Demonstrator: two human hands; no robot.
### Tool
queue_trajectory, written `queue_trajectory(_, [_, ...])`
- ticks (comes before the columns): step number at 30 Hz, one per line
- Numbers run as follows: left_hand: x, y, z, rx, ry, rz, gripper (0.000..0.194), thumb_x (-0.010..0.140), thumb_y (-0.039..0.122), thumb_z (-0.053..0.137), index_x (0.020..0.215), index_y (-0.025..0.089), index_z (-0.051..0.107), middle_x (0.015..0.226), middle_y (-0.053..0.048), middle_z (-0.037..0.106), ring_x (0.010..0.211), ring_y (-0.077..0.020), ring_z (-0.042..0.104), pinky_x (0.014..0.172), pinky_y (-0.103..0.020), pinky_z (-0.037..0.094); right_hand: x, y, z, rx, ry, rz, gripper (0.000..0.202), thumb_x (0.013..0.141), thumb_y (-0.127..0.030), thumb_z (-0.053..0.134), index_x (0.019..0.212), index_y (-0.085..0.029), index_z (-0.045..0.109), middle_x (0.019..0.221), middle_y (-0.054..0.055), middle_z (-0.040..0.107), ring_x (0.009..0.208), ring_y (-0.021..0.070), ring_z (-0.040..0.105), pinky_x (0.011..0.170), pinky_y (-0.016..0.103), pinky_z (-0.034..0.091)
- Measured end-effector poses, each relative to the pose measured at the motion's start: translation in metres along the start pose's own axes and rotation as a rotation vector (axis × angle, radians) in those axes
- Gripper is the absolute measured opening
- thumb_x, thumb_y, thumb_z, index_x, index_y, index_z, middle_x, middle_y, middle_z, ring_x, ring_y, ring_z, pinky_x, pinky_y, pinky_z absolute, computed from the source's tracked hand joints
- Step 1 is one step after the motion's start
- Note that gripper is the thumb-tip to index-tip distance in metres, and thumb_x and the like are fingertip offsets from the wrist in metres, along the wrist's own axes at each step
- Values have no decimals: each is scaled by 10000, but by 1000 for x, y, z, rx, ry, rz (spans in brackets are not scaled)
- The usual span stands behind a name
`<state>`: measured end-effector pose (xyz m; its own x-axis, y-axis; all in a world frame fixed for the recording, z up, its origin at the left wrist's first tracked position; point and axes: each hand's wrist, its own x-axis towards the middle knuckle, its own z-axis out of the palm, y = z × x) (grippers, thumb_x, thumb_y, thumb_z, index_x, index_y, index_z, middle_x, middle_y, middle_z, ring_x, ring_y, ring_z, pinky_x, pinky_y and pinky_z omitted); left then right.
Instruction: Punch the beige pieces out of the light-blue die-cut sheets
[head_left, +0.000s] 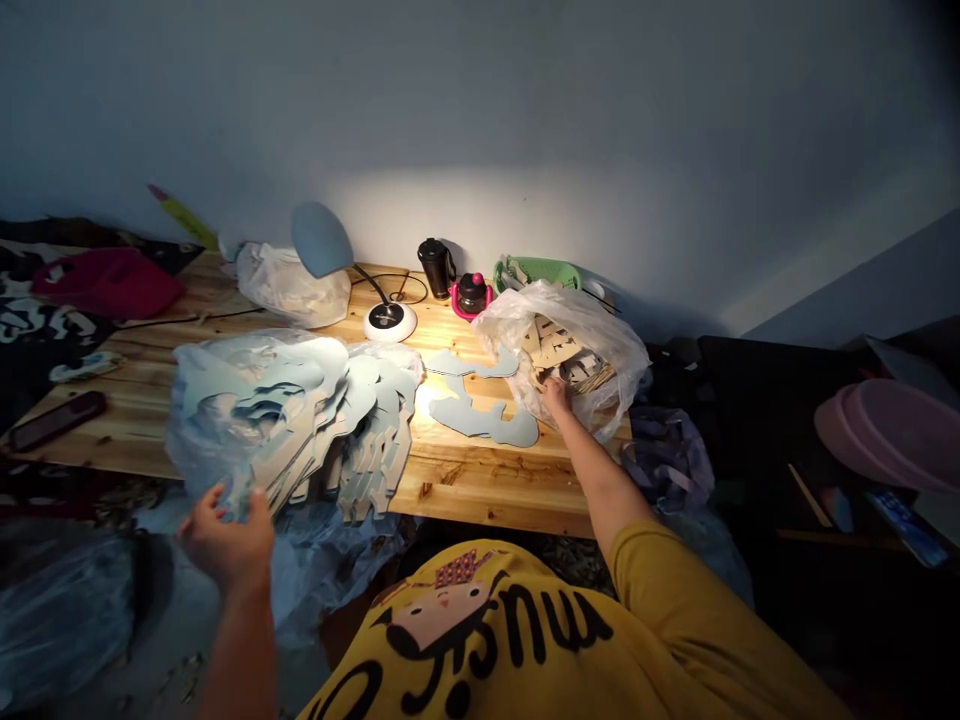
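Note:
My left hand [229, 533] is raised at the table's front edge with its fingers apart, close to the lower end of a pile of light blue cut pieces [300, 400] on a clear plastic bag. My right hand [556, 397] reaches to the near side of an open plastic bag [626, 365] that holds beige cut pieces [555, 345]. Its fingertips are at the pieces, and whether they grip one is too small to tell. Between the two bags, curved light blue pieces [480, 420] lie flat on the wooden table [465, 490].
A lamp [390, 320], a black tumbler [435, 268], a pink-handled jar [472, 293] and a green basket [544, 270] stand along the back. A phone [58, 422] lies left. Pink tubs [892, 435] are at right; bags [322, 570] hang below the front edge.

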<state>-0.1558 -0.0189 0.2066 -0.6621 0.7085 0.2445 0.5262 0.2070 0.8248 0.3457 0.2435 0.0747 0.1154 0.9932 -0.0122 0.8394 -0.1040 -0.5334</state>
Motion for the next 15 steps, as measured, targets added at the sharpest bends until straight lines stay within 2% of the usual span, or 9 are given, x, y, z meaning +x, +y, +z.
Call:
queue_trajectory(1, [-12,6,11,133,155,29,379,726,410,724,1087,330,637,822,-45,646,792,-272,620,715,-452,573,-6,3,-1,38,53,5,179,799,-204,524,828,-117,677,923,160,641,904,248,579,866,342,461])
queue_trajectory(2, [-24,12,26,215,194,70,375,751,417,703,1109,317,644,943,-79,653,933,-308,615,801,-490,560,-12,5,-3,85,115,9,218,815,-215,492,844,-117,685,946,164,645,910,247,585,867,347,464])
queue_trajectory(3, [-35,17,45,228,119,133,342,799,422,651,1117,298,649,1036,-101,641,1029,-321,593,864,-506,543,-17,8,-5,133,173,13,259,831,-229,462,871,-119,693,967,165,652,916,245,593,868,349,470])
queue_trajectory(6, [-55,27,121,153,-292,305,314,874,405,546,1088,214,674,1125,-128,617,1087,-293,587,996,-490,491,-32,10,-11,313,266,-40,317,843,-289,444,922,-132,709,971,148,681,926,243,622,854,351,497])
queue_trajectory(8, [-54,30,178,198,-541,353,356,896,380,520,1161,187,661,1229,-150,589,1182,-290,550,1050,-462,455,-44,6,-15,462,294,-92,308,818,-333,491,908,-139,714,989,147,686,944,248,632,836,355,514])
queue_trajectory(10, [-45,32,231,297,-717,402,418,908,368,531,1267,174,622,1409,-180,473,1329,-318,437,1116,-470,382,-61,-3,-20,628,295,-111,294,789,-359,540,882,-147,721,1013,143,689,965,250,637,840,361,521])
queue_trajectory(12, [-36,34,272,438,-892,416,531,901,436,570,1394,242,533,1550,-164,307,1426,-391,283,1133,-585,295,-84,-14,-26,741,188,-101,291,806,-368,539,874,-166,736,1026,119,696,987,241,641,861,358,520])
queue_trajectory(13, [-35,35,287,495,-971,413,555,906,476,562,1425,291,497,1585,-145,244,1448,-421,219,1122,-648,251,-98,-20,-28,781,103,-103,292,828,-367,530,875,-177,746,1041,107,698,1013,238,638,871,355,518])
queue_trajectory(15, [-40,34,302,574,-1053,413,557,916,538,528,1442,370,460,1616,-115,172,1462,-461,130,1086,-735,171,-127,-30,-30,823,-24,-124,268,852,-364,550,850,-190,754,1035,99,695,1033,236,635,876,351,521])
